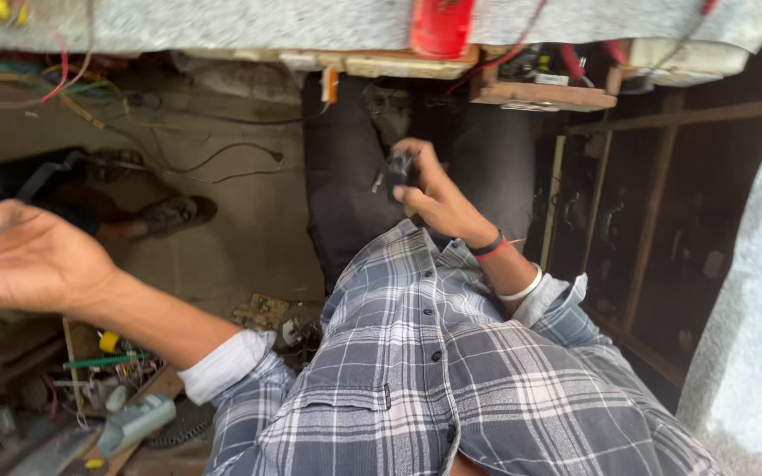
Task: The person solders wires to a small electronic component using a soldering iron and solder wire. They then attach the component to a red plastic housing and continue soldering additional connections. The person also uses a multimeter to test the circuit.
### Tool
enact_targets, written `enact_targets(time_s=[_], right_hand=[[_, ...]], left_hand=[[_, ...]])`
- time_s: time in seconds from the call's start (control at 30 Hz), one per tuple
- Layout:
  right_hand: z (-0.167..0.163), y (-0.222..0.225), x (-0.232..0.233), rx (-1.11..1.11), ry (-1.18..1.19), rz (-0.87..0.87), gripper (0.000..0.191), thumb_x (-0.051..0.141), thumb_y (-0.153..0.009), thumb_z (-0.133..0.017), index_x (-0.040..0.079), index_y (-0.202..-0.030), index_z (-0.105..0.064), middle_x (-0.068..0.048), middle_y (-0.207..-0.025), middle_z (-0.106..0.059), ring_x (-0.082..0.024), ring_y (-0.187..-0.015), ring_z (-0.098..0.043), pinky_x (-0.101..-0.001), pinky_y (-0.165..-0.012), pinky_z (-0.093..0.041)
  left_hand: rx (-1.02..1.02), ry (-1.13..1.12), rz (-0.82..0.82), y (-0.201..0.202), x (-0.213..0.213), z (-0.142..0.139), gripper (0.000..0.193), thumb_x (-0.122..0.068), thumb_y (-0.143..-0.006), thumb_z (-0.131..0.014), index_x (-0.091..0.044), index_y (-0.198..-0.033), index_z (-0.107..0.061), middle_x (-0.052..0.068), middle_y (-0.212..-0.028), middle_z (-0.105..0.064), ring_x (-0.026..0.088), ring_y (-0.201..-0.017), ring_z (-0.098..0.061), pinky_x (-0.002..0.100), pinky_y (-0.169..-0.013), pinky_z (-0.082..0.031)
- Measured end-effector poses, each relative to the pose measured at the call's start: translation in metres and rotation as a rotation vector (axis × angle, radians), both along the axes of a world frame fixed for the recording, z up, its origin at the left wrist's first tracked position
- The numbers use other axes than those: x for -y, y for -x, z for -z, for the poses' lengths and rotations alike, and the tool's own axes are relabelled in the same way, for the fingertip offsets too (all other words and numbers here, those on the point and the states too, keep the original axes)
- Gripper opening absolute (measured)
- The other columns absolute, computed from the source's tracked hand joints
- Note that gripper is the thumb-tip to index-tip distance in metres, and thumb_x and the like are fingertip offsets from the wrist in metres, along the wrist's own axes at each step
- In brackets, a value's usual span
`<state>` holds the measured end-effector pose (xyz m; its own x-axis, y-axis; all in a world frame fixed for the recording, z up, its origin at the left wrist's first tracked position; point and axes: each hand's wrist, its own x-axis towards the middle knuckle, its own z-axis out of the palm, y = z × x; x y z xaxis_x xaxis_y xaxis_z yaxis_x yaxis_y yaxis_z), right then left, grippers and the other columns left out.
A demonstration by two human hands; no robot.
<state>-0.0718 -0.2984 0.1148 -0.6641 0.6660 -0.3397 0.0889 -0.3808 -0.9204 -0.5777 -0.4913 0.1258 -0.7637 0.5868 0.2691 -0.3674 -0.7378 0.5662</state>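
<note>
**Black part gripped in right hand, left hand open off to the side**

Head view, only one:
- Right hand (434, 196) is closed around a small black device (399, 169), held over the lap against dark trousers (346, 185), just below the bench edge. Fingers wrap it; thumb side blurred, so exact pinch can't be read.
- Left hand (24, 256) is out at the left edge, palm up, fingers loosely spread. A thin wire seems to cross the fingertips, but it is too blurred to tell whether it is held.
- Both wrists come out of a grey plaid shirt (416, 370) with rolled cuffs; black and red bands (490, 246) sit on the right wrist.
- Above: speckled grey worktop (222, 22), a red cylinder (441, 26) at its edge, a wooden block (540, 95) with red leads just beside it.
- Left of the lap: concrete floor (249, 229), loose black cables (213, 163), a sandalled foot (174, 213) of another person.
- Bottom left: cluttered parts, a green spring-like coil (103, 360), a pale tube (138, 423).
- Right: wooden shelf frame (654, 229), dark inside, contents unreadable.
</note>
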Motion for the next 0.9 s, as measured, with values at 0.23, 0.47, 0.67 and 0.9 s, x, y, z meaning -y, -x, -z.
enact_targets(time_s=[0.23,0.47,0.67,0.9], right_hand=[[0.056,0.041,-0.033,0.196,-1.002,0.594,0.057,-0.006,-0.087,-0.084,0.005,-0.132,-0.051,-0.017,-0.131,-0.062,-0.03,-0.121,-0.066,-0.0387,-0.104,-0.055],[0.072,0.042,-0.041,0.317,-1.106,0.653,0.058,-0.003,-0.086,-0.086,0.004,-0.132,-0.051,-0.017,-0.131,-0.062,-0.033,-0.121,-0.065,-0.0403,-0.103,-0.054],[0.068,0.039,-0.043,0.327,-1.06,0.681,0.059,-0.002,-0.088,-0.087,0.003,-0.136,-0.054,-0.016,-0.132,-0.063,-0.033,-0.123,-0.066,-0.0402,-0.106,-0.055],[0.069,0.038,-0.063,0.432,-1.264,0.751,0.067,0.006,-0.08,-0.094,0.006,-0.134,-0.054,-0.017,-0.121,-0.059,-0.031,-0.11,-0.063,-0.038,-0.096,-0.055]], left_hand=[[0.046,0.023,0.302,-0.097,-0.066,-0.017,0.034,-0.043,-0.117,-0.05,-0.011,-0.111,-0.059,0.004,-0.091,-0.067,0.013,-0.06,-0.059,0.024,-0.049,-0.046],[0.165,0.095,0.318,-0.131,-0.099,-0.02,0.028,-0.035,-0.117,-0.053,-0.008,-0.11,-0.055,0.005,-0.09,-0.061,0.014,-0.057,-0.053,0.024,-0.046,-0.038],[0.108,0.129,0.296,-0.127,-0.103,-0.019,0.026,-0.032,-0.117,-0.056,-0.008,-0.111,-0.053,0.005,-0.091,-0.06,0.013,-0.058,-0.052,0.023,-0.045,-0.038],[0.121,0.196,0.32,-0.151,-0.122,-0.021,0.024,-0.027,-0.113,-0.062,-0.005,-0.108,-0.054,0.007,-0.091,-0.06,0.014,-0.063,-0.054,0.023,-0.049,-0.04]])
